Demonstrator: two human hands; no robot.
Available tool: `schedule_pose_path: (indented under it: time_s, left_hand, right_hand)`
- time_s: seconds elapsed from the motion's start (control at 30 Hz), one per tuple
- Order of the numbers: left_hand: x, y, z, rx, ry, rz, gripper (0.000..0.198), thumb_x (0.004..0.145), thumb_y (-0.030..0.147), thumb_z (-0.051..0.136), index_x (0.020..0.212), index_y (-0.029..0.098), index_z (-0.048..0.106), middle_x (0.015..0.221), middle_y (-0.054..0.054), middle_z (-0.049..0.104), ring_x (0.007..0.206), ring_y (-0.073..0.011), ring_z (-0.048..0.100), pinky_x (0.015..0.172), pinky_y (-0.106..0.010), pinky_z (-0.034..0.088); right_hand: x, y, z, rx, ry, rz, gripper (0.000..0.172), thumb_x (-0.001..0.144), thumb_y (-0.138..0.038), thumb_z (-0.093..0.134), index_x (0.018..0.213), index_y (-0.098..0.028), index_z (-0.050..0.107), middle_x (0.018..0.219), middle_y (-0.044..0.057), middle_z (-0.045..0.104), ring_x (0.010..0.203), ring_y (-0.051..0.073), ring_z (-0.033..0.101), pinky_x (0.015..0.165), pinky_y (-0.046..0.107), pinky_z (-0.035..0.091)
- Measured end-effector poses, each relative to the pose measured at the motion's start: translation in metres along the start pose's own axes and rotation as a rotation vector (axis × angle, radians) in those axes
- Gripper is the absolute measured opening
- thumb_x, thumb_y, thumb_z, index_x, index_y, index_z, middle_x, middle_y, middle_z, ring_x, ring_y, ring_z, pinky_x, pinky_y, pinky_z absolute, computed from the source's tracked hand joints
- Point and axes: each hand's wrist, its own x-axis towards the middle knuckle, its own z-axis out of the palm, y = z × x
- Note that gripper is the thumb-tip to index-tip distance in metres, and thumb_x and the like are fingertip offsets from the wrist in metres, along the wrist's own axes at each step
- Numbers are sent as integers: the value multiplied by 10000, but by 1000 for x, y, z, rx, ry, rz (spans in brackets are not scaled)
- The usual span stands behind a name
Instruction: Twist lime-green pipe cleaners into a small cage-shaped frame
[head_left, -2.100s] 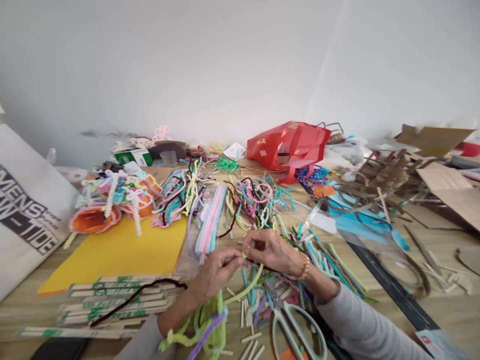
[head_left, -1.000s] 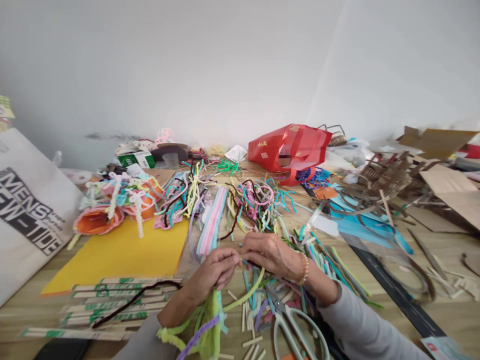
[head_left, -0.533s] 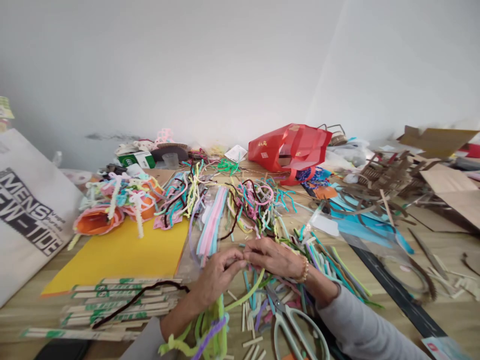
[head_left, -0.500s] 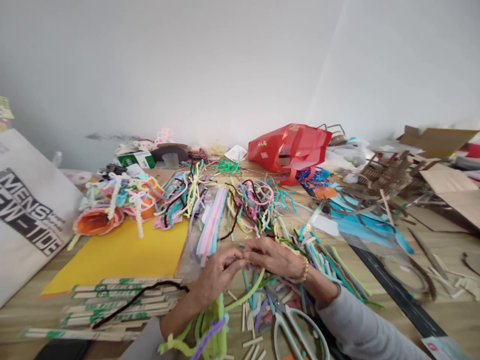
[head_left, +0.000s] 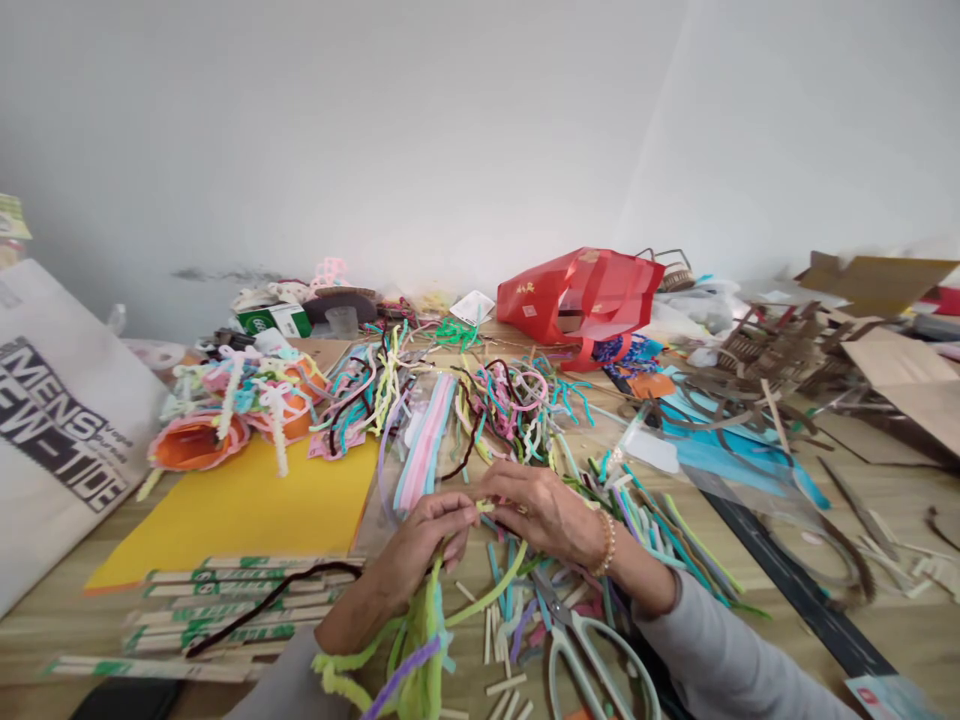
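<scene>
My left hand [head_left: 421, 548] and my right hand [head_left: 546, 512] meet over the middle of the table, fingers pinched together. Between their fingertips shows a short bit of yellow-green pipe cleaner [head_left: 486, 507]. Below my left hand hangs a bunch of yellow-green pipe cleaners [head_left: 424, 640], with a purple pipe cleaner [head_left: 401, 678] across it. A longer lime pipe cleaner [head_left: 491, 585] curves beneath my right hand. Scissors [head_left: 574, 620] with pale handles lie just below my right wrist, blades partly over loose cuttings.
Yellow sheets [head_left: 247, 510] and wrapped sticks [head_left: 232, 610] lie to the left, by a white bag [head_left: 60, 420]. Pipe cleaner heaps [head_left: 517, 400] fill the middle. A red bag [head_left: 577, 295] stands behind; brown strips and cardboard [head_left: 900, 370] lie right.
My fingertips have parted a little, and the yellow-green bit between them now shows. My left hand has shifted slightly left, the hanging bunch swinging with it.
</scene>
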Motion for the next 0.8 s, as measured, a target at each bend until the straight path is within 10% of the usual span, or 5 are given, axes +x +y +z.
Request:
schedule_pose_path:
  time_s: [0.8]
  left_hand:
    - [-3,6,12,427,99,123,245,804,366,590,765,130,642,429,74,395,376,-62,349,399,-188,246]
  right_hand:
    - [-1,-7,2,117,-107,362,238,921,-260,455,751,-146,577,600,-33,515,558,84,445,535,190,314]
